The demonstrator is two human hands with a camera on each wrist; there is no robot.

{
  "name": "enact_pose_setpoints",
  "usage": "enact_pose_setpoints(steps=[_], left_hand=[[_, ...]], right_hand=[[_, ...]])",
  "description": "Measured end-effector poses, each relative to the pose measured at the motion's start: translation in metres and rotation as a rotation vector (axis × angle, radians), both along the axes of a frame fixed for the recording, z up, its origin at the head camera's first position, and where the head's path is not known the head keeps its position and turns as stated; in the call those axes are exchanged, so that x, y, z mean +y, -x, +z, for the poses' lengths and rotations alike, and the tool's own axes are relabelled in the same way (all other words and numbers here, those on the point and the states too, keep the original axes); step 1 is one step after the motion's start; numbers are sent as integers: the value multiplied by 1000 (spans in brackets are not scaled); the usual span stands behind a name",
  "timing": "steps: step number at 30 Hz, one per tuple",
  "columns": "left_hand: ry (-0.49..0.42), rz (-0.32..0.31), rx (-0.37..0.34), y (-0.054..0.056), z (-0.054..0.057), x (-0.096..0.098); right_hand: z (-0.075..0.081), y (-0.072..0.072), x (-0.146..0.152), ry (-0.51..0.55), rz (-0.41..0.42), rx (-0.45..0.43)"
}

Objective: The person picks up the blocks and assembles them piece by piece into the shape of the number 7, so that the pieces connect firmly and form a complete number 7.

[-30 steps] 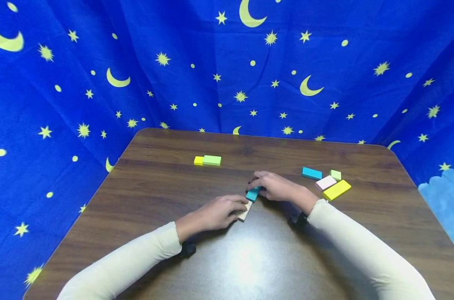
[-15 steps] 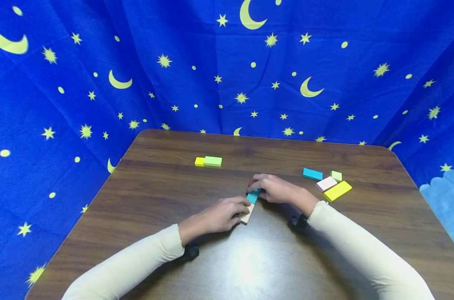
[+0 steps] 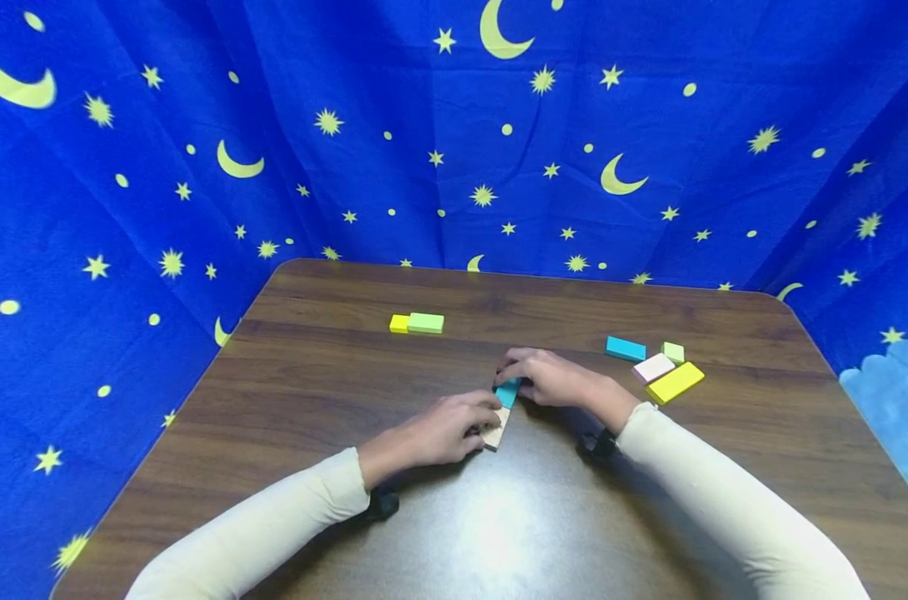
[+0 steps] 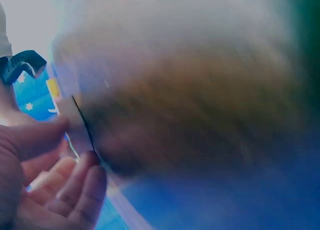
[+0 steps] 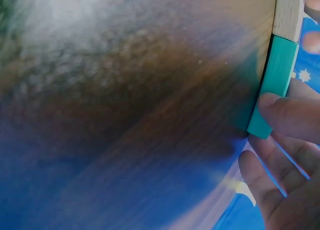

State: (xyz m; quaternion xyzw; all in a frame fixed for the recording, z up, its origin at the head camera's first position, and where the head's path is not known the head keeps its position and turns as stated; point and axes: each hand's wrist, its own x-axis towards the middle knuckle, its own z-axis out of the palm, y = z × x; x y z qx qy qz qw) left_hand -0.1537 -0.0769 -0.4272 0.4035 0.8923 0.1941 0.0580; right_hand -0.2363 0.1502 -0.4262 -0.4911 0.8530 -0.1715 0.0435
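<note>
In the head view, a plain wooden block (image 3: 495,437) and a blue block (image 3: 507,394) lie end to end on the table, in one slanting line. My left hand (image 3: 445,430) pinches the wooden block from its left side, thumb near and fingers over the top. At the far end, my right hand (image 3: 550,377) holds the blue block between thumb and fingers. The right wrist view shows the blue block (image 5: 278,65) meeting the wooden block (image 5: 288,12) at their ends. In the left wrist view, part of the wooden block (image 4: 75,121) is hidden by fingers.
A yellow block (image 3: 399,323) touches a light green block (image 3: 427,323) at the back left. Right of my right hand are a blue block (image 3: 625,348), a pink block (image 3: 653,367), a small green block (image 3: 673,352) and a long yellow block (image 3: 676,383). A starry curtain (image 3: 394,167) hangs behind the table (image 3: 296,375).
My left hand and the wooden block have shifted slightly right and nearer, and the two blocks now line up straighter. My right hand has hardly moved.
</note>
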Motion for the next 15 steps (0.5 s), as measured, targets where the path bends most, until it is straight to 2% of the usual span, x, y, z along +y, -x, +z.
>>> enact_pose_setpoints(steps=[8, 11, 15], left_hand=[[-11, 12, -29, 20, 13, -8], [-2, -8, -30, 27, 15, -9], [56, -46, -49, 34, 14, -9]], right_hand=[[6, 0, 12, -38, -59, -25], [7, 1, 19, -49, -88, -22], [10, 1, 30, -76, -136, -19]])
